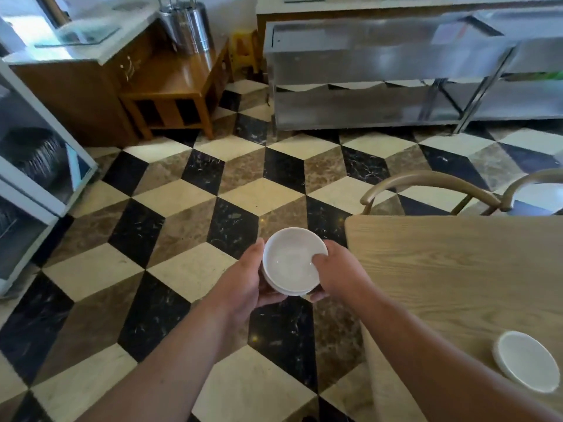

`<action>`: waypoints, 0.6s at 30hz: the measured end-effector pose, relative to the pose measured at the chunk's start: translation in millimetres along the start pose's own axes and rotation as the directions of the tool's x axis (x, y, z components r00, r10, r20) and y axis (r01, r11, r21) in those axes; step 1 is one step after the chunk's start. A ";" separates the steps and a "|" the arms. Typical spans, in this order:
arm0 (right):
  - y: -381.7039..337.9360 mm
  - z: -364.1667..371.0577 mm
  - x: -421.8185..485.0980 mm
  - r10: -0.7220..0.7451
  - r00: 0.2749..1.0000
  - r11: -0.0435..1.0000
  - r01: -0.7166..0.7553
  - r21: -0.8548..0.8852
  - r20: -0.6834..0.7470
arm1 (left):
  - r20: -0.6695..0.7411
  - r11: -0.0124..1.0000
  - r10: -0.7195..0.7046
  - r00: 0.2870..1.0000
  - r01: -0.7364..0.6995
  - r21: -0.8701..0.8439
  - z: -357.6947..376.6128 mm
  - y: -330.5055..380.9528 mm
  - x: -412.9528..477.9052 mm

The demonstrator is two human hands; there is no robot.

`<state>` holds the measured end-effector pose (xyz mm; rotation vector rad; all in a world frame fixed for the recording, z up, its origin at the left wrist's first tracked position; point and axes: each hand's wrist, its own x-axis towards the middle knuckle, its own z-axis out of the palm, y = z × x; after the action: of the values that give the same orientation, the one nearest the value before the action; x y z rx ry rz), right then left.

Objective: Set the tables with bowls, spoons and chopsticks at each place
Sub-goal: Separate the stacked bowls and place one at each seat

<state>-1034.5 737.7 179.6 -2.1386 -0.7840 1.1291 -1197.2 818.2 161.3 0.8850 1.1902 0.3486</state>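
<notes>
bowls in a small stack are gripped by the left hand and right hand over the floor, beside the surface where one bowl sits, so the next place is likely to be set.

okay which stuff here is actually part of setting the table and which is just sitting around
Part of the job: stack of white bowls held in left hand and right hand; white bowl already on wooden table; chairs.

Just around: steel canister, wooden side stand, steel counter, dish cabinet.
</notes>
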 end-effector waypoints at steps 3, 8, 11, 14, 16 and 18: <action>-3.4 -12.6 38.2 0.067 0.996 0.984 -0.056 0.172 -0.058 | 0.033 1.000 -0.031 0.999 0.031 -0.004 14.2 26.6 39.7; -17.5 -46.0 128.0 0.141 0.989 0.927 -0.115 0.357 -0.047 | 0.173 0.983 0.012 0.985 -0.043 0.179 38.8 85.3 126.0; -36.4 -78.5 190.5 0.170 0.983 0.901 -0.128 0.415 -0.067 | 0.244 0.956 -0.035 0.969 -0.038 0.289 59.8 140.3 182.6; -63.7 -119.3 239.5 0.193 0.976 0.895 -0.134 0.426 -0.098 | 0.327 0.930 -0.084 0.941 -0.043 0.366 87.0 199.2 223.8; -80.3 -147.8 267.6 0.202 0.971 0.886 -0.125 0.446 -0.130 | 0.391 0.920 -0.080 0.917 -0.083 0.383 110.2 236.4 249.8; -95.0 -175.1 293.9 0.208 0.960 0.883 -0.102 0.459 -0.186 | 0.423 0.920 -0.064 0.904 -0.110 0.376 134.8 268.6 279.6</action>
<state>-768.8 973.2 180.6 -1.9122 -0.2165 0.9980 -917.1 1116.6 193.1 1.2526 0.8452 -0.0787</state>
